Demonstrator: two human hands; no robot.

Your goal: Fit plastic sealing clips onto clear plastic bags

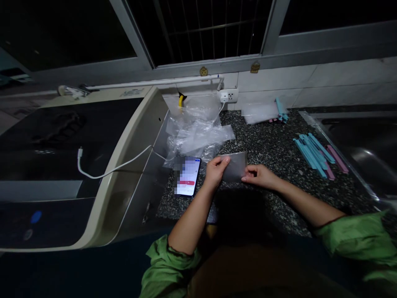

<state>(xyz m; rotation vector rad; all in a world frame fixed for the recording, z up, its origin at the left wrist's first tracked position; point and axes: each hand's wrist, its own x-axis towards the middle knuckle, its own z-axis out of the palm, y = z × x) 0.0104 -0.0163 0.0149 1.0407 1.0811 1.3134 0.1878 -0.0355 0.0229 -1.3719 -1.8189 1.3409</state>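
Between my two hands is a small clear plastic bag (235,166), held just above the dark speckled counter. My left hand (215,170) pinches its left edge, with the thumb lying on top. At the bag's lower right corner, the thumb and fingers of my right hand (259,176) are closed on it. A lit phone (190,178) lies to the left of my left hand. Behind it spreads a heap of crumpled clear plastic bags (198,132). Off to the right of my right hand are several light blue strips (312,153) and a few pink strips (337,159).
A washing machine (133,136) stands at the left, a white cable (124,166) across its top. By the wall, a stack of clear bags (259,112) lies beside more blue strips (281,111). A charger sits in the wall socket (231,96). A metal sink (362,153) is at the right.
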